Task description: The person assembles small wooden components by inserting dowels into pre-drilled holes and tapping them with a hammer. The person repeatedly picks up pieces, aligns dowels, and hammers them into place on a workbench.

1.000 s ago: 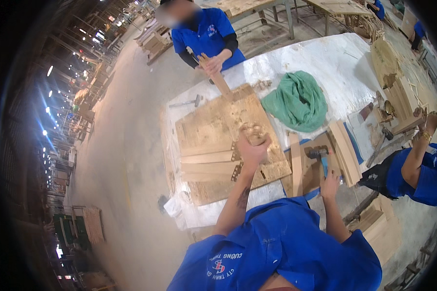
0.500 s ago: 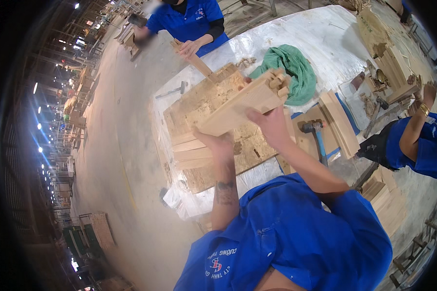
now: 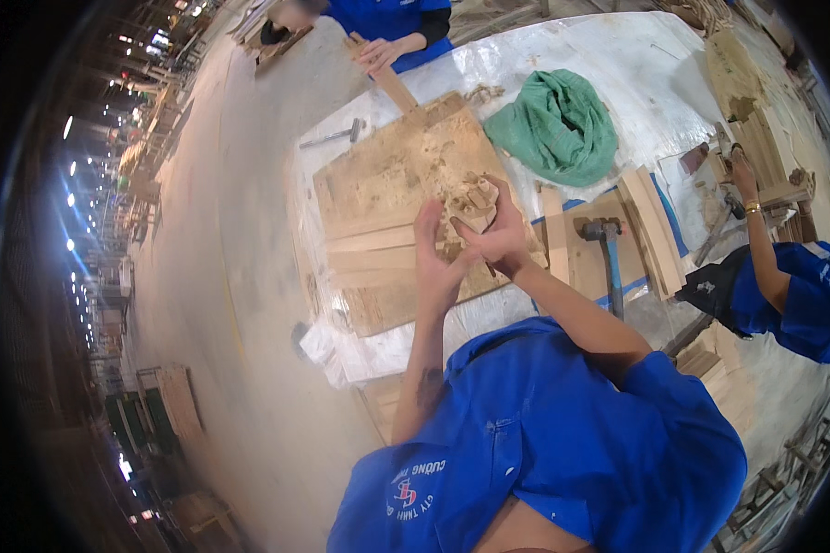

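Note:
A bundle of pale wooden pieces (image 3: 475, 205) stands almost on end over the worn wooden board (image 3: 369, 180), its knobbly upper ends turned up toward me. My right hand (image 3: 505, 238) is wrapped round its right side. To the left of the bundle, my left hand (image 3: 440, 263) has its fingers stretched out and its thumb reaching toward the right hand; whether it touches the wood is hard to tell. Several flat wooden slats (image 3: 373, 253) lie on the board beside my left hand. The bundle's lower end is hidden.
A green cloth (image 3: 563, 129) lies heaped on the plastic-covered table (image 3: 636, 69). A blue-handled hammer (image 3: 610, 258) rests among wooden strips (image 3: 650, 230); a metal T-shaped tool (image 3: 334, 136) lies far left. Across, a co-worker's hand (image 3: 378, 55) holds a slat (image 3: 397, 90); another co-worker (image 3: 788, 290) works at right.
The bundle has swung from lying slanted between both hands to nearly upright, and has come lower. My left hand has left its lower end. The right co-worker's arm has reached farther forward.

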### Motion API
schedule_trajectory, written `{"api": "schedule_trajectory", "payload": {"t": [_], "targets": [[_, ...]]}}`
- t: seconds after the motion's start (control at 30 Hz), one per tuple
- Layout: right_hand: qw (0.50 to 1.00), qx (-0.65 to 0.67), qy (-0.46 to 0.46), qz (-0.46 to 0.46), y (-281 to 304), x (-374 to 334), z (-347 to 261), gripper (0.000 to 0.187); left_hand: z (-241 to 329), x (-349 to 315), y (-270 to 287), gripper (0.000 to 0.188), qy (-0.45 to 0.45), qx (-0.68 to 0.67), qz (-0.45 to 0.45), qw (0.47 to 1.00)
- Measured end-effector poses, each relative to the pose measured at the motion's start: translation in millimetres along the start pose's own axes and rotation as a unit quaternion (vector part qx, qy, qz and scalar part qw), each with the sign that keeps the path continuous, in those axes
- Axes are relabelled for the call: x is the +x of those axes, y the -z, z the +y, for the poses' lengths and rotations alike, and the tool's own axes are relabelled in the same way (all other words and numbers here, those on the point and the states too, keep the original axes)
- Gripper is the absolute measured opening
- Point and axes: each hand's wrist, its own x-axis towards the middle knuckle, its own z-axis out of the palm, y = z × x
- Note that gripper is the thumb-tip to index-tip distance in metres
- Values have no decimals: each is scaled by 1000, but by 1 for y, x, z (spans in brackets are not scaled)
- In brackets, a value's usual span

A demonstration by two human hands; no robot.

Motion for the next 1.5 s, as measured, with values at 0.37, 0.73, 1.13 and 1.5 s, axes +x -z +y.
{"api": "schedule_trajectory", "payload": {"t": [0.37, 0.73, 1.13, 1.5], "targets": [[986, -124, -46, -106, -1, 1, 30, 76, -5, 20, -28, 51, 92, -63, 48, 993], [957, 64, -95, -267, -3, 32, 47, 68, -14, 10, -11, 76, 13, -6, 81, 997], [845, -429, 149, -284, 43, 65, -36, 44, -15, 26, 2, 79, 50, -11, 69, 996], [810, -405, 194, -377, -7, 80, -99, 22, -22, 29, 0, 80, -4, 46, 104, 993]]}}
